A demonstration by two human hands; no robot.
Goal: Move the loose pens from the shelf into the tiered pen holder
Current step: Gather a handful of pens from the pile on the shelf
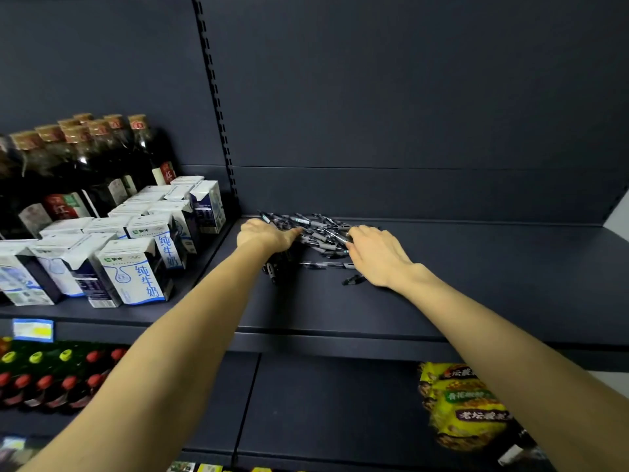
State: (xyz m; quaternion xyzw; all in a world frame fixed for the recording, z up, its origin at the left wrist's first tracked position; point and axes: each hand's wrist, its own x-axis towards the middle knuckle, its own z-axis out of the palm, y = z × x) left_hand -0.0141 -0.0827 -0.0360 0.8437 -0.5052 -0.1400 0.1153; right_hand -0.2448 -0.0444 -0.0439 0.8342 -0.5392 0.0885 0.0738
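Observation:
A heap of loose dark pens (318, 229) lies at the back of the dark shelf (476, 284), close to the rear panel. My left hand (263, 235) sits on the heap's left side, its fingers curled round a bundle of pens whose ends stick out below the hand. My right hand (377, 253) is at the heap's right edge with fingertips bent onto the pens, and it seems to pinch one. Two stray pens (326, 265) lie in front of the heap near my right thumb. No tiered pen holder is in view.
Milk cartons (136, 270) and dark bottles (102, 158) fill the shelf section to the left, past an upright slotted post (218, 107). Red-capped bottles (51, 383) and yellow snack bags (459, 407) sit on the lower shelf.

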